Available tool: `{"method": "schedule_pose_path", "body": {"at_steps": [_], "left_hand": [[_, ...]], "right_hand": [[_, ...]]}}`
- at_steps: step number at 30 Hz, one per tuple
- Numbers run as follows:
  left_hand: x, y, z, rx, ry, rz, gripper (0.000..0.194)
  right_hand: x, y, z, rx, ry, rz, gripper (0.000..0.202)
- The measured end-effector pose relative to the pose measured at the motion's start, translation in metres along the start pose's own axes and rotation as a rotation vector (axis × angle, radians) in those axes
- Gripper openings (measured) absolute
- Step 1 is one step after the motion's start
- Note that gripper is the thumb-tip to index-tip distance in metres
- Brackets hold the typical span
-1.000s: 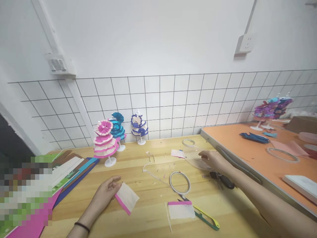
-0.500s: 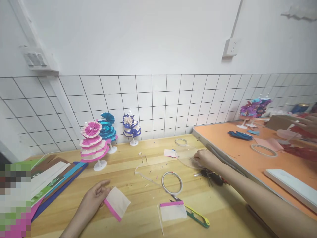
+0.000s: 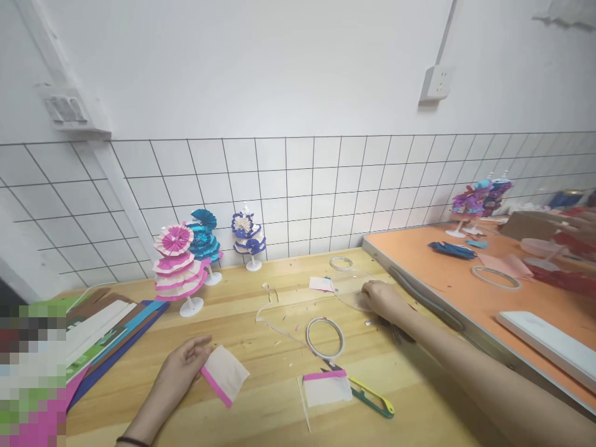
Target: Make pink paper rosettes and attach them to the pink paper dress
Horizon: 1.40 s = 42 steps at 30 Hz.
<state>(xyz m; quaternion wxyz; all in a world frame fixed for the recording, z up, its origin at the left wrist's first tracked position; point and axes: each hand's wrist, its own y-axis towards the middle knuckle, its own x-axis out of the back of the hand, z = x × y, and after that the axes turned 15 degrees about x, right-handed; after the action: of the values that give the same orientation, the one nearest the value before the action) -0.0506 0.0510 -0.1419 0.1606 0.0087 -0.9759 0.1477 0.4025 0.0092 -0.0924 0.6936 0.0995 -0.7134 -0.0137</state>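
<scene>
white wall point(image 3: 298, 68) | black-lined white tiles point(image 3: 300, 183) | wooden table point(image 3: 251, 428) | orange table point(image 3: 410, 254)

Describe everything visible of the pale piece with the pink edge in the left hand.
The pale piece is a thin, four-cornered sheet, crepe paper or fabric by its look, with a bright pink strip along one edge. It lies aslant, strip facing lower left, its left corner in the grip of the left hand. Whether it touches the wooden table is unclear.
</scene>
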Motion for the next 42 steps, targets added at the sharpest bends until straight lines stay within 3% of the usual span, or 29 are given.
{"method": "schedule_pose_path", "body": {"at_steps": [3,6,10,14,16,18,22,25,30,36,42], "left_hand": [[-0.001,0.000,0.001,0.005,-0.007,0.005,0.063],[0.002,0.001,0.000,0.001,0.026,0.004,0.065],[0.011,-0.003,-0.011,-0.055,0.214,0.022,0.062],[0.013,-0.015,-0.027,-0.272,0.484,-0.153,0.045],[0.006,-0.025,-0.035,-0.369,0.544,-0.166,0.038],[-0.006,-0.037,-0.041,-0.413,0.522,-0.092,0.034],[-0.031,-0.065,-0.051,-0.426,0.452,0.226,0.034],[-0.039,-0.078,-0.054,-0.464,0.479,0.350,0.036],[-0.038,-0.082,-0.058,-0.445,0.496,0.368,0.034],[-0.033,-0.088,-0.066,-0.447,0.513,0.527,0.037],[-0.033,-0.081,-0.057,-0.381,0.507,0.453,0.040]], "right_hand": [[0.005,-0.002,0.007,-0.053,0.051,-0.056,0.032],[0.012,-0.010,0.033,-0.008,0.111,-0.087,0.036],[0.022,-0.024,0.093,0.266,0.329,-0.117,0.037],[0.033,-0.031,0.145,0.511,0.422,-0.129,0.022],[0.037,-0.029,0.164,0.569,0.462,-0.119,0.013],[0.038,-0.025,0.180,0.591,0.501,-0.094,0.006],[0.028,-0.012,0.207,0.618,0.527,-0.079,0.009],[0.020,-0.003,0.220,0.648,0.502,-0.105,0.018],[0.021,0.006,0.229,0.724,0.399,-0.087,0.024],[0.024,0.006,0.230,0.815,0.302,-0.026,0.043],[0.024,0.006,0.226,0.747,0.512,0.062,0.033]]}}
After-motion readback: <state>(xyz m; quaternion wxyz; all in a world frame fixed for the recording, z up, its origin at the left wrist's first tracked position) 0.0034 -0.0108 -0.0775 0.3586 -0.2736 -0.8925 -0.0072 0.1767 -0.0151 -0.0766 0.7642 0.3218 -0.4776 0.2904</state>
